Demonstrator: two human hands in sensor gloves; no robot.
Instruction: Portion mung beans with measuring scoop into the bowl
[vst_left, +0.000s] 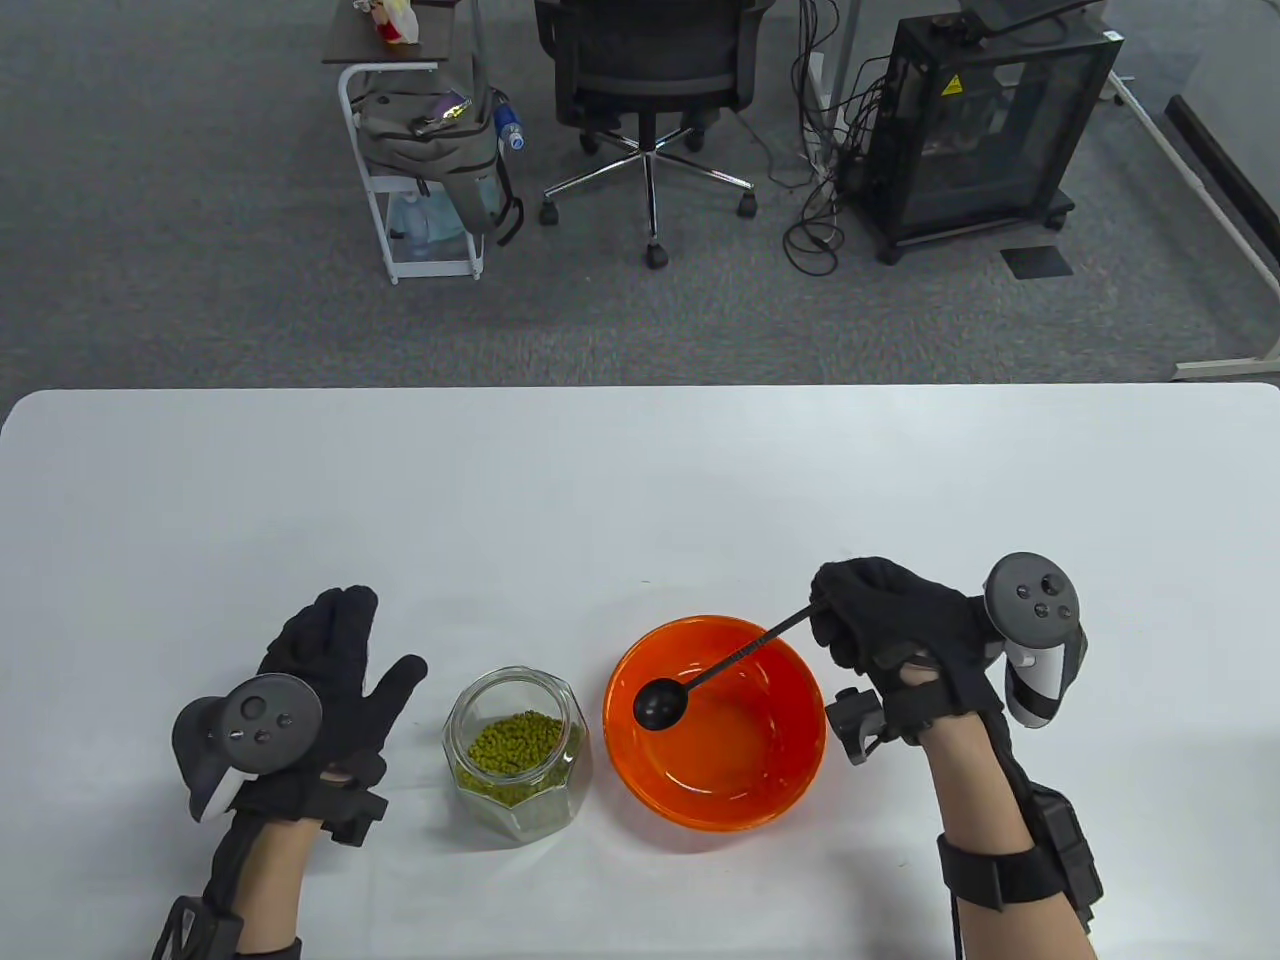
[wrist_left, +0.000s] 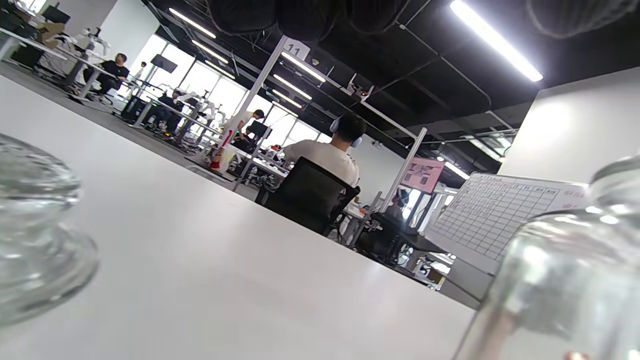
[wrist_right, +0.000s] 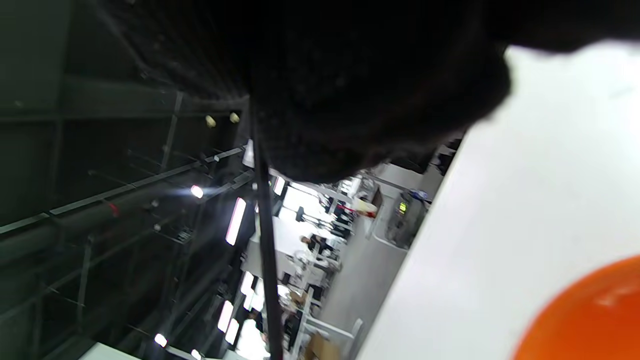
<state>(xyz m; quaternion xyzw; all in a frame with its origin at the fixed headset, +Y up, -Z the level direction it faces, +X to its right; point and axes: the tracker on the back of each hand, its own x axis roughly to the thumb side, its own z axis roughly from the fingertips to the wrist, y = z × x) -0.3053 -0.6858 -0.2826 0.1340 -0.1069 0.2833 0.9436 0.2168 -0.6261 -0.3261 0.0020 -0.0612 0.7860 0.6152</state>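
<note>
While right hand (vst_left: 890, 620) grips scoop (vst_left: 660, 703) over bowl (vst_left: 800, 740) — left hand (vst_left: 320, 670) idles.

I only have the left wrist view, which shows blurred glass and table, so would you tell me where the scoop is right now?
Observer: The right hand grips the scoop by its handle, its cup over the orange bowl.
Operator: Thank you; are there beans in the bowl?
Observer: None visible; the mung beans sit in the open glass jar.
Operator: And my left hand?
Observer: The left hand lies open left of the jar, apart from it.
</note>
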